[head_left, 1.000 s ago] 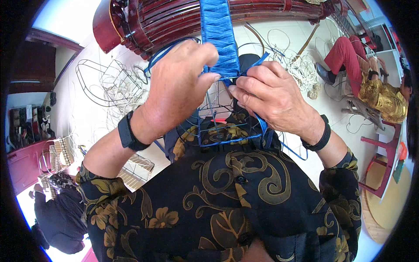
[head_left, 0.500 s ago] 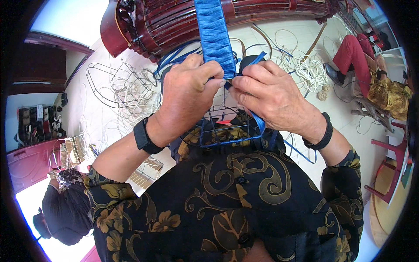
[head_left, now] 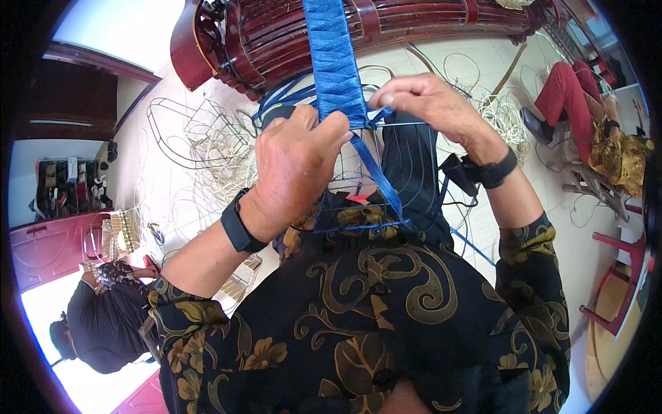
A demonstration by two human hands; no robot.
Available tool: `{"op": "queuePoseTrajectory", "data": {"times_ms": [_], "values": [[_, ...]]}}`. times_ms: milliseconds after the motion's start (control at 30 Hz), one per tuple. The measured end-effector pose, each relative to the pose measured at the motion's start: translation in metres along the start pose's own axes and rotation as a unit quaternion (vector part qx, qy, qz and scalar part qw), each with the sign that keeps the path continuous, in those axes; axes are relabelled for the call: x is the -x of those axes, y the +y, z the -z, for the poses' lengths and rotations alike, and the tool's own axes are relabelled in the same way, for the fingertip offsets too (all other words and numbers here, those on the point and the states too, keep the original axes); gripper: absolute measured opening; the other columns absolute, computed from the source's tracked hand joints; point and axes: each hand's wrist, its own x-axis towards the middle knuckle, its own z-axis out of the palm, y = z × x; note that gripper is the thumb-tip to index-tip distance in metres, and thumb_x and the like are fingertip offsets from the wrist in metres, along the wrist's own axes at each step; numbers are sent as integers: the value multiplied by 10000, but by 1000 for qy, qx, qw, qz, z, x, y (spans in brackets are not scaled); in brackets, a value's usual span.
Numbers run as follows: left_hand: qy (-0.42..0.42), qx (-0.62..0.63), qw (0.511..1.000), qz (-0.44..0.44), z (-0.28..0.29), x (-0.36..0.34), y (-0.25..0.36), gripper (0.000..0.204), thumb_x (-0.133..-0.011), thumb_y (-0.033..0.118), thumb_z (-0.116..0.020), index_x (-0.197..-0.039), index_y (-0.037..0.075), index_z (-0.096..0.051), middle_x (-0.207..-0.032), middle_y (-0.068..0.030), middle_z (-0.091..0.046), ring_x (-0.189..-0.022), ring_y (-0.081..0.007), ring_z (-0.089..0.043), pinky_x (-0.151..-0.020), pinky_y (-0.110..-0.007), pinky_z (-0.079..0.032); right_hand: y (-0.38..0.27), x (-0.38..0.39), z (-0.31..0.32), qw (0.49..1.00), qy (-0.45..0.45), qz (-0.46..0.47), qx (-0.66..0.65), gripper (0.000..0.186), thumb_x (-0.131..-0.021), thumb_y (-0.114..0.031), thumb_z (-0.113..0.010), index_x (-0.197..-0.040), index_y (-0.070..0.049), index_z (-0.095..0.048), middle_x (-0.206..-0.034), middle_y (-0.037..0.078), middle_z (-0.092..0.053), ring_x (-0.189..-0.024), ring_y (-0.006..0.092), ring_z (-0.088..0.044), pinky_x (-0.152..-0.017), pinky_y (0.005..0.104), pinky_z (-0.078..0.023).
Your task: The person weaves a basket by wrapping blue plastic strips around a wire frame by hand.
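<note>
A long band wrapped in blue strips [head_left: 333,48] reaches down to a wire frame [head_left: 407,125] over my legs. My left hand [head_left: 296,159] grips the band's lower end, its fingertips partly hidden. My right hand [head_left: 424,107], at the band's right side, has bent fingers closed at the tips on a short piece of blue strip. A loose blue strip [head_left: 372,165] runs diagonally down through the frame to its blue-wrapped lower bar. A small red object [head_left: 357,198] shows through the wires.
A dark red wooden bench [head_left: 262,55] lies ahead, with tangled pale cords [head_left: 214,138] and wire frames on the floor. A co-worker in red trousers [head_left: 562,103] sits at right beside a stool [head_left: 614,276]. Another person in dark clothing [head_left: 103,324] is at lower left.
My right hand has risen from the frame's right side to beside the band. My left hand has shifted down and right. The loose strip now crosses the frame diagonally.
</note>
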Motion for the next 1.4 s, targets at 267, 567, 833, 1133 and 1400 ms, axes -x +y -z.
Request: {"op": "queuePoseTrajectory", "data": {"times_ms": [267, 567, 833, 1133, 1400], "values": [[6, -82, 995, -47, -4, -2, -3, 171, -771, 112, -736, -823, 149, -577, -698, -64, -472, -559, -257, -530, -515, -386, -420, 14, -39, 10, 949, -303, -62, -67, 332, -894, -310, -769, -1067, -27, -746, -897, 30, -722, -895, 119, -652, -832, 280, -506], [2, -105, 993, -51, -1, -3, 3, 186, -756, 128, -738, -819, 152, -565, -694, -53, -453, -539, -240, -518, -496, -376, -408, 34, -73, -4, 914, -403, -34, 14, 242, -828, -175, -800, -990, -4, -745, -924, 58, -734, -785, 140, -658, -748, 278, -524], [40, 15, 999, 2, -16, 0, 0, 151, -797, 100, -722, -826, 135, -578, -712, -72, -481, -585, -279, -540, -539, -392, -425, 21, -54, 3, 909, -336, -113, -218, 242, -902, -116, -704, -1108, 10, -694, -1074, 100, -721, -957, 153, -688, -829, 246, -559], [45, -6, 998, 54, -10, 5, 13, 131, -801, 88, -729, -859, 110, -615, -744, -86, -522, -632, -294, -551, -580, -405, -433, 32, -60, 5, 894, -363, -53, -256, 356, -995, -224, -629, -1247, 26, -605, -1119, 77, -689, -945, 132, -667, -835, 237, -539], [70, 5, 996, 45, -11, 11, 16, 131, -782, 47, -704, -852, 103, -608, -735, -82, -501, -668, -288, -537, -631, -411, -406, 29, -55, 11, 901, -305, -88, -297, 300, -950, -232, -683, -1150, -9, -656, -1045, 32, -693, -908, 88, -641, -799, 215, -522]]}}
